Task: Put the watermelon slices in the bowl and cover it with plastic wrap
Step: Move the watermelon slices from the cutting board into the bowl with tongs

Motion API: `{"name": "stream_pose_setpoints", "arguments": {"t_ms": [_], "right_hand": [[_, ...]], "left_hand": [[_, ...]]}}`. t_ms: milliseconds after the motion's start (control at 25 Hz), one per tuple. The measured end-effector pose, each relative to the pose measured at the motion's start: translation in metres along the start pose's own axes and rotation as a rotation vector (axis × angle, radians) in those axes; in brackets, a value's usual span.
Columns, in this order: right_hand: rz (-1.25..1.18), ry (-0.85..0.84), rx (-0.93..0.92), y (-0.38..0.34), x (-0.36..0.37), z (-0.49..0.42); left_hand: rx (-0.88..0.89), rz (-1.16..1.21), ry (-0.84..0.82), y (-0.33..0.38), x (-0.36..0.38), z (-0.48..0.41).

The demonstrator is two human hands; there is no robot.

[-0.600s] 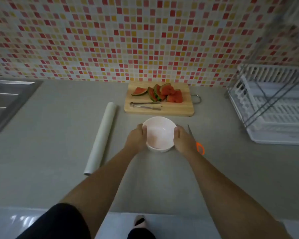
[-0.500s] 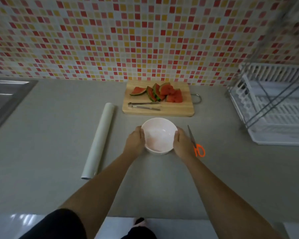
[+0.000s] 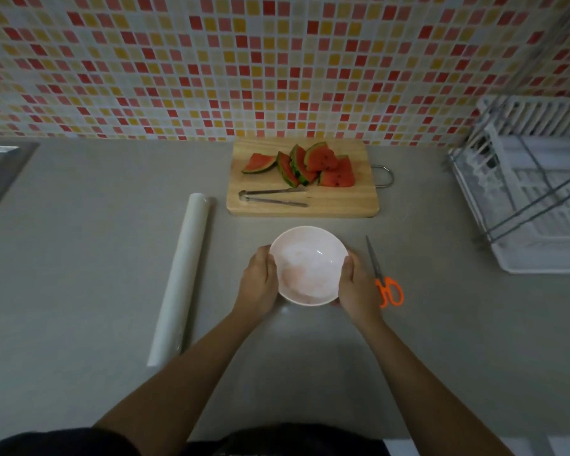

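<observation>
An empty pale pink bowl (image 3: 308,264) sits on the grey counter in front of me. My left hand (image 3: 259,283) cups its left side and my right hand (image 3: 357,287) cups its right side. Beyond the bowl, several red watermelon slices (image 3: 310,164) with green rind lie on a wooden cutting board (image 3: 339,202). Metal tongs (image 3: 272,197) rest on the board's front part. A long roll of plastic wrap (image 3: 181,274) lies on the counter to the left of the bowl.
Orange-handled scissors (image 3: 384,278) lie just right of my right hand. A white dish rack (image 3: 537,199) fills the right side. A steel sink (image 3: 0,169) is at the far left. A mosaic tiled wall runs behind the counter.
Both hands have stayed on the bowl and drawn it slightly toward me. The view has shifted a little; the board, roll and scissors lie where they were.
</observation>
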State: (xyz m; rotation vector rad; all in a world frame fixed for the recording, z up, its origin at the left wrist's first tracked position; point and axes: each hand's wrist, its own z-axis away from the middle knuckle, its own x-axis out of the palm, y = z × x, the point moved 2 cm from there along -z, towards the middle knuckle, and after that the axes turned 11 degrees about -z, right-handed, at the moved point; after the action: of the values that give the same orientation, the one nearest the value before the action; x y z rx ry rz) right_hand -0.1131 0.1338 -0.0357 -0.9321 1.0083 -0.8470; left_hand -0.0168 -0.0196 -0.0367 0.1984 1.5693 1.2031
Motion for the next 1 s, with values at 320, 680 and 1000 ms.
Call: {"name": "stream_pose_setpoints", "arguments": {"t_ms": [320,680,1000], "right_hand": [[0.019,0.032,-0.069,-0.021,0.004,-0.04],[-0.022,0.004,-0.042,-0.018,0.009,-0.056],[0.019,-0.018,-0.056,-0.017,0.008,-0.056]], "left_hand": [[0.002,-0.052,0.02,0.012,-0.006,-0.051],[0.229,-0.507,0.134,0.008,-0.046,-0.133],[0.268,-0.934,-0.086,-0.004,-0.048,-0.167]]}}
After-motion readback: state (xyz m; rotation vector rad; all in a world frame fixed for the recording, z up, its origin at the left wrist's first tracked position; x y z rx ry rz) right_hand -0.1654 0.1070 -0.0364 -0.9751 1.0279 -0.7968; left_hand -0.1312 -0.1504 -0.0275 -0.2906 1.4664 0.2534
